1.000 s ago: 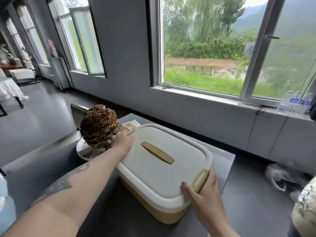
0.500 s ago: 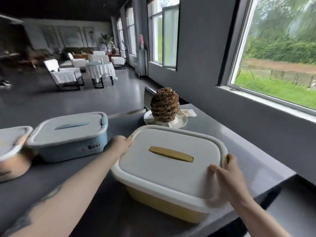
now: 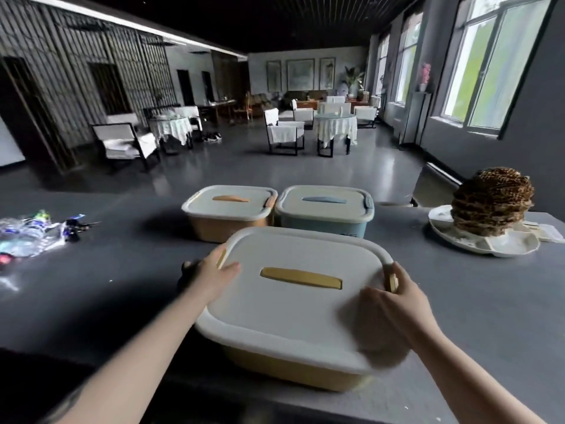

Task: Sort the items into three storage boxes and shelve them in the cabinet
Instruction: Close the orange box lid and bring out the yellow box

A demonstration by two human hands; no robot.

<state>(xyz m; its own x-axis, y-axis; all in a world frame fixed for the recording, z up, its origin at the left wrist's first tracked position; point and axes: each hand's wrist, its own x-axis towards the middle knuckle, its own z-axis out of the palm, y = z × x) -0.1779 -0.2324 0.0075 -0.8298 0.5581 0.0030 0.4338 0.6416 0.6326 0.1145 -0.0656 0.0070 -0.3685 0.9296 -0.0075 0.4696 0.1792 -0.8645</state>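
A yellow storage box (image 3: pixel 293 371) with a white lid and a yellow handle sits at the near edge of the grey table (image 3: pixel 122 286). My left hand (image 3: pixel 211 275) grips its left end by the latch. My right hand (image 3: pixel 394 307) grips its right end, fingers over the right latch. Behind it stand two more closed boxes side by side: an orange box (image 3: pixel 227 214) on the left and a blue box (image 3: pixel 324 214) on the right. A pile of small items in clear wrapping (image 3: pixel 36 237) lies at the table's far left.
A brown honeycomb-like ornament (image 3: pixel 492 203) stands on a white divided plate (image 3: pixel 489 243) at the table's right. Beyond the table is open floor with white-covered chairs (image 3: pixel 282 133) and round tables (image 3: pixel 334 125). Windows line the right wall.
My view has swung left from the window to the room. The yellow box, held at both ends, now sits in front of the orange and blue boxes, with the ornament off to the right.
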